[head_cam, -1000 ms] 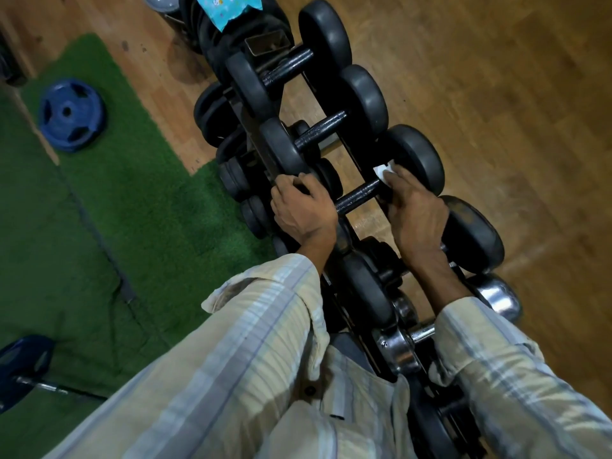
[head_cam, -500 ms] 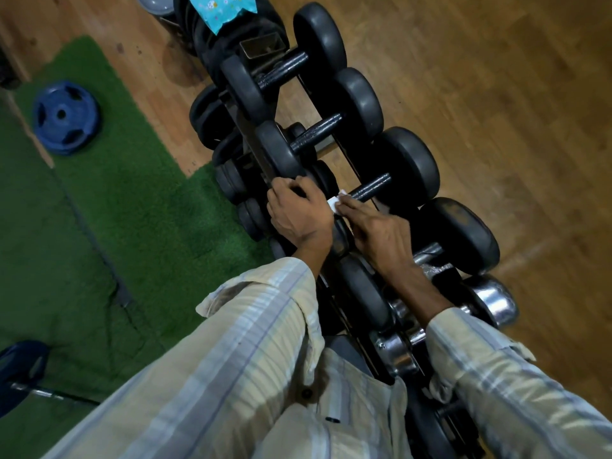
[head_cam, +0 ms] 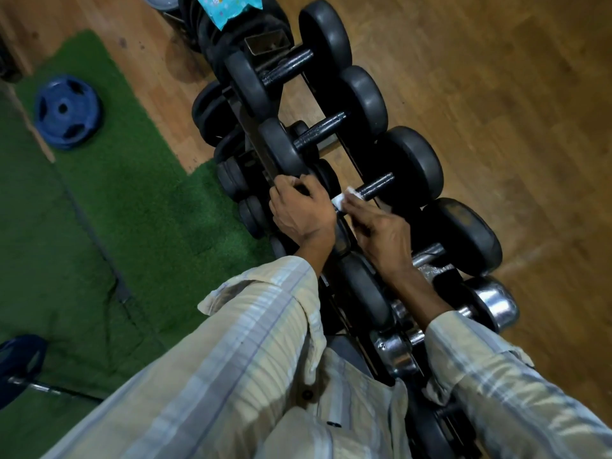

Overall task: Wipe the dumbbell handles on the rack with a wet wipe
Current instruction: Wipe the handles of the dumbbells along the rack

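Presently, right hand (head_cam: 381, 235) pinches a white wet wipe (head_cam: 344, 197) on the third black dumbbell's dark knurled handle (head_cam: 377, 188), left hand (head_cam: 299, 210) gripping its near-left head; remaining handles appear outstanding.

Matt black rubbery dumbbell heads (head_cam: 410, 164), dark knurled metal handles (head_cam: 376, 189), glossy chrome dumbbell (head_cam: 493, 301) nearer, white soft wipe (head_cam: 342, 199), rough green artificial turf (head_cam: 109, 207), smooth wooden floor (head_cam: 496, 94), striped cloth sleeves (head_cam: 251, 329)
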